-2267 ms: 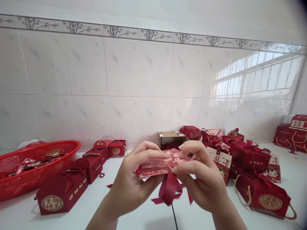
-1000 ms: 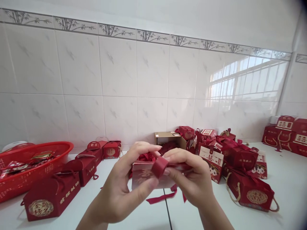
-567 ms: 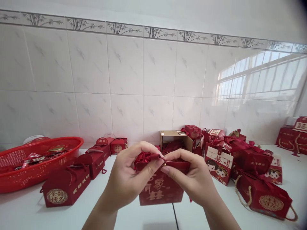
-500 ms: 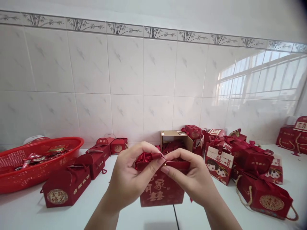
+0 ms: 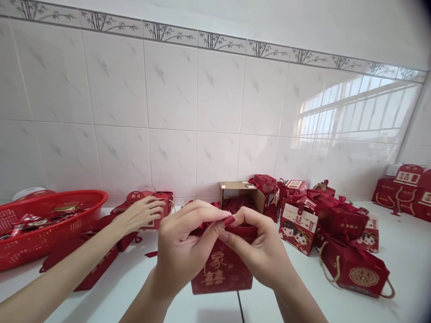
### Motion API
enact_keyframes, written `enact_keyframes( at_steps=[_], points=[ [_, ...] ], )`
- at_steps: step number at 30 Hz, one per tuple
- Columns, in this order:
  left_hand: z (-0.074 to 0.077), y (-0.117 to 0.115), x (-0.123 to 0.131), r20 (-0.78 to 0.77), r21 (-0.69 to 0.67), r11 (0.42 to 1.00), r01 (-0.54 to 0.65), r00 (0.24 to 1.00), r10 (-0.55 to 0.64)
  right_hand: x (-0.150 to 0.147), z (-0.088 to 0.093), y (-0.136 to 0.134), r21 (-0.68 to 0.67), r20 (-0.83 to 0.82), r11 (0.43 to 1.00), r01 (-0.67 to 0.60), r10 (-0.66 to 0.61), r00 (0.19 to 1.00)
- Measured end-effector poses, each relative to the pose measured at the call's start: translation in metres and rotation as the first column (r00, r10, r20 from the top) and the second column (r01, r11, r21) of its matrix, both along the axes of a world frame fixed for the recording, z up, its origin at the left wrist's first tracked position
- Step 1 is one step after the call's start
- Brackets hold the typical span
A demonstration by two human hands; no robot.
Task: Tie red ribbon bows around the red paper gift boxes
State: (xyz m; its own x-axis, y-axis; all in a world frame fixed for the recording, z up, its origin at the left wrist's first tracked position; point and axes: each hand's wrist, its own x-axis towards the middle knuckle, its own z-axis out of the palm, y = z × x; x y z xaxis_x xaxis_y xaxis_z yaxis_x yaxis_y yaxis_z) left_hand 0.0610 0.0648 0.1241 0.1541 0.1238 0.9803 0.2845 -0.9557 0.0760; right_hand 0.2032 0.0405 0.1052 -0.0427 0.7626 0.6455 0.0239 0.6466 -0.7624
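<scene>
A red paper gift bag (image 5: 220, 269) with gold Chinese characters hangs in front of me, a little above the white table. My left hand (image 5: 188, 246) pinches a dark red ribbon (image 5: 229, 220) at the bag's top edge, its other fingers curled over. Thumb to finger, my right hand (image 5: 257, 244) is closed on the same ribbon, right beside the left fingertips. Both hands cover the bag's upper corners. Some shiny red material shows inside the opening, but its kind is hidden.
Another person's hand (image 5: 143, 213) reaches from the left over red boxes (image 5: 101, 264). A red plastic basket (image 5: 97, 197) of wrapped sweets stands left. Behind my hands is an open cardboard box (image 5: 229, 185). Several red gift boxes (image 5: 357, 269) crowd the right side.
Another person's arm has come in from the left over the boxes. My view has turned slightly right. My hands still pinch at the bag's top, and a ribbon end now stands up between them.
</scene>
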Motion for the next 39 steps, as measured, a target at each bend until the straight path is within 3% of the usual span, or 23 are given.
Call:
enact_keyframes(
  at_steps=[9, 19, 22, 27, 30, 35, 39],
  points=[
    [-0.002, -0.005, 0.0, -0.002, -0.162, 0.987, -0.012, 1.0, 0.012, 0.0, 0.002, -0.002, -0.049, -0.029, 0.998, -0.041, 0.039, 0.999],
    [-0.001, -0.001, -0.008, -0.016, -0.219, 0.975, -0.018, 1.0, 0.015, -0.004, -0.003, 0.002, -0.087, -0.024, 0.995, -0.047, 0.045, 0.999],
    [0.004, 0.002, -0.02, -0.059, -0.267, 0.962, -0.057, 0.997, 0.042, 0.003, 0.0, 0.004, -0.081, 0.146, 0.994, -0.068, 0.08, 0.986],
    [0.009, 0.004, -0.03, 0.004, -0.444, 0.891, -0.098, 0.994, 0.111, 0.025, 0.007, 0.004, 0.074, 0.465, 0.997, -0.014, -0.022, 0.885],
    [0.008, 0.005, -0.03, -0.076, -0.521, 0.845, -0.121, 0.993, 0.095, 0.033, 0.006, 0.009, -0.029, 0.532, 0.999, -0.029, 0.04, 0.846],
    [0.008, 0.006, -0.025, -0.204, -0.525, 0.829, -0.193, 0.974, 0.098, 0.033, -0.001, 0.018, -0.258, 0.376, 0.954, -0.153, 0.245, 0.894],
    [0.008, 0.008, -0.022, -0.201, -0.485, 0.855, -0.184, 0.975, 0.095, 0.029, 0.001, 0.017, -0.255, 0.327, 0.951, -0.176, 0.256, 0.91]
  ],
)
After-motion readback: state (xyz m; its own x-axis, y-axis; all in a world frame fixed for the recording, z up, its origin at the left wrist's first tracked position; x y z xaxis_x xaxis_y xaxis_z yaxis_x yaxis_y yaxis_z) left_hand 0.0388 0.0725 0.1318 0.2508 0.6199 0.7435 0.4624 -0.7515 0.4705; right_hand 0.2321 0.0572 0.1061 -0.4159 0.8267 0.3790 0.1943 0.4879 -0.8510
